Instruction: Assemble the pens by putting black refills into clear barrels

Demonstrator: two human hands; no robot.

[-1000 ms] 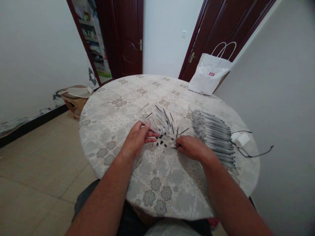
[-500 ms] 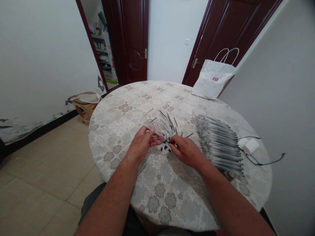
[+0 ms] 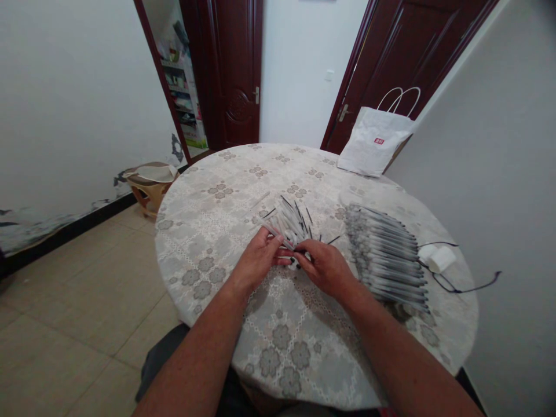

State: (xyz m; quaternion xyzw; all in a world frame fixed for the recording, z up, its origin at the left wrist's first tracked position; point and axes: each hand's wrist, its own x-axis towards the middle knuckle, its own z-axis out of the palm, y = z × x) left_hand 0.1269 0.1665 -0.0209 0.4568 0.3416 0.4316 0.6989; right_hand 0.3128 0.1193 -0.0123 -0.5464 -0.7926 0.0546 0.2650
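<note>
My left hand (image 3: 260, 259) is closed around a clear pen barrel (image 3: 270, 229), its thumb lying along the top. The fingers of my right hand (image 3: 324, 263) are pinched at the barrel's near right end. Whatever small piece they hold there is hidden. Just beyond both hands lies a loose pile of clear pen barrels (image 3: 289, 219) mixed with thin black refills (image 3: 309, 216). Small black plugs (image 3: 293, 262) show on the cloth beneath my fingers, partly covered. To the right, many pens (image 3: 391, 249) lie side by side in a long row.
A patterned cloth covers the round table (image 3: 278, 347). Eyeglasses (image 3: 456, 288) and a white roll-like object (image 3: 442, 259) lie at its right edge. A white paper bag (image 3: 373, 142) stands at the back right. A stool (image 3: 150, 188) is beyond the table's left side.
My hands have come together, the right fingertips now meeting the barrel's end. The barrel has shifted slightly right, and the black plugs are more covered.
</note>
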